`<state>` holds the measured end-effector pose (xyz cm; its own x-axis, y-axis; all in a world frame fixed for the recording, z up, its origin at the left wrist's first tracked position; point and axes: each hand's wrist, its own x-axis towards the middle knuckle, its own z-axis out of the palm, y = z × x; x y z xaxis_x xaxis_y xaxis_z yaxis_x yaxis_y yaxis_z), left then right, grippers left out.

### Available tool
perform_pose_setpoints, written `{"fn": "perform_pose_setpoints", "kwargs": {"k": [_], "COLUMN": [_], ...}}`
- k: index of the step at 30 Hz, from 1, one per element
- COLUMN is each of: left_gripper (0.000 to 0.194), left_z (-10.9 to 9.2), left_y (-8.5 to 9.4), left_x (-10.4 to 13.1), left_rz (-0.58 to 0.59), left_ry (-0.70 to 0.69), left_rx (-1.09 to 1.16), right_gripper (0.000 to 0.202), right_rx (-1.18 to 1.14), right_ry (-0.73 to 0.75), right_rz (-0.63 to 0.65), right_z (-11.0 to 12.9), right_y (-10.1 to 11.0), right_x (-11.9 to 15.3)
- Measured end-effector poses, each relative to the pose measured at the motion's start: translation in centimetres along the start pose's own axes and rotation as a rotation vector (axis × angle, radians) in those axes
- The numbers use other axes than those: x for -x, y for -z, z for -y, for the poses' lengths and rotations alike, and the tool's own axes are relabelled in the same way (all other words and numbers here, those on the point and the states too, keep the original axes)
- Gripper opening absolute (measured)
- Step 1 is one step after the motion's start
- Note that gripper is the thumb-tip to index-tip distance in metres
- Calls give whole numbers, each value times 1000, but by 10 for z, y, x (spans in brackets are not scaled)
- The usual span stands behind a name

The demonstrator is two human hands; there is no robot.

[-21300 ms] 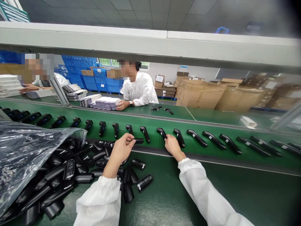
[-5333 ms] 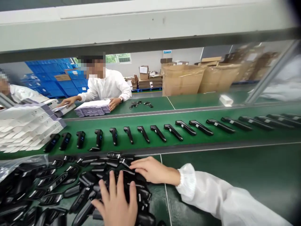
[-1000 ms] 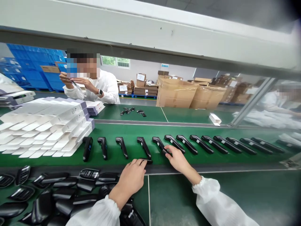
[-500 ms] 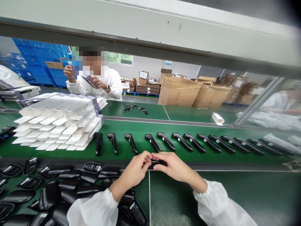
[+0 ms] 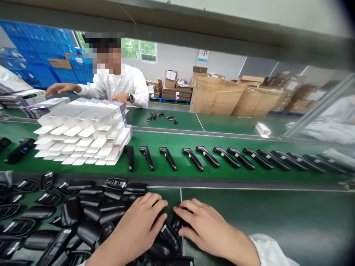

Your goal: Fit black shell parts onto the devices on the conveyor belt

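Boxes point(image 5: 85, 129) are being borne by the belt point(image 5: 177, 139) at left. At lower left, heaped covers point(image 5: 93, 213) are being partly hidden by the left hand point(image 5: 141, 218), half curled; whether anything is being gripped cannot be told. At lower centre, the right hand point(image 5: 206, 226) is being held loosely bent beside a dark piece point(image 5: 176, 223), its grip unclear. Mid-right, devices point(image 5: 241, 159) are being carried in a row.

Wears a white sleeve point(image 5: 273, 253) on the right side, loose, softly creased, ending in a gathered, puckered cuff point(image 5: 257, 245), slightly frilled at the edge. On the left, shows just a small sliver of white cloth point(image 5: 83, 263), cut off by the lower edge of the view. Leaves the left hand point(image 5: 141, 220) and the right hand point(image 5: 203, 223) bare.
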<state>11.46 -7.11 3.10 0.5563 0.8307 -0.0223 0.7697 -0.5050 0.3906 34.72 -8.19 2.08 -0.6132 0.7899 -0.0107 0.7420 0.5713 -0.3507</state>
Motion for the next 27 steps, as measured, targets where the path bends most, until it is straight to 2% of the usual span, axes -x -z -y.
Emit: {"fn": "perform_pose_setpoints", "kwargs": {"k": [3, 5, 8, 11, 14, 16, 17, 18, 20, 22, 23, 25, 27], "left_gripper": [26, 23, 21, 18, 11, 12, 15, 20, 32, 42, 46, 53, 57], "left_z": [-13, -21, -28, -33, -39, -39, -35, -29, -8, 18, 31, 52, 63], "left_y": [-3, -10, -25, -37, -38, -32, -27, -22, -12, -3, 0, 4, 5], "left_x": [-5, -13, -31, -51, -63, -63, -59, -54, -41, -28, -23, -17, -17], "left_rz": [40, 50, 1, -115, -153, -142, -147, -160, -201, -211, -192, -102, -14], "left_ry": [-18, -18, 43, 146, 144, 129, 123, 115, 100, 153, 207, 284, 298], "left_rx": [1, 17, 162, 546, 937, 971, 883, 734, 335, -46, -191, -365, -427], "right_gripper": [39, 28, 24, 33, 39, 35, 35, 37, 42, 40, 35, 33, 39], "right_rx": [52, -76, -498, -1031, -1392, -1490, -1498, -1466, -1270, -916, -739, -413, -141], "right_ry": [-74, -84, -146, -291, -387, -404, -396, -384, -392, -460, -487, -492, -477], "right_rz": [-15, -49, -165, -354, -498, -476, -453, -449, -524, -641, -640, -602, -544], "right_z": [-4, -14, -28, -32, -30, -35, -42, -53, -86, -125, -143, -172, -188], "right_y": [-9, -12, -14, -15, -15, -12, -9, -5, 4, 12, 14, 13, 9], "right_x": [-1, -6, -12, -14, -15, -16, -17, -17, -16, -15, -14, -16, -21]}}
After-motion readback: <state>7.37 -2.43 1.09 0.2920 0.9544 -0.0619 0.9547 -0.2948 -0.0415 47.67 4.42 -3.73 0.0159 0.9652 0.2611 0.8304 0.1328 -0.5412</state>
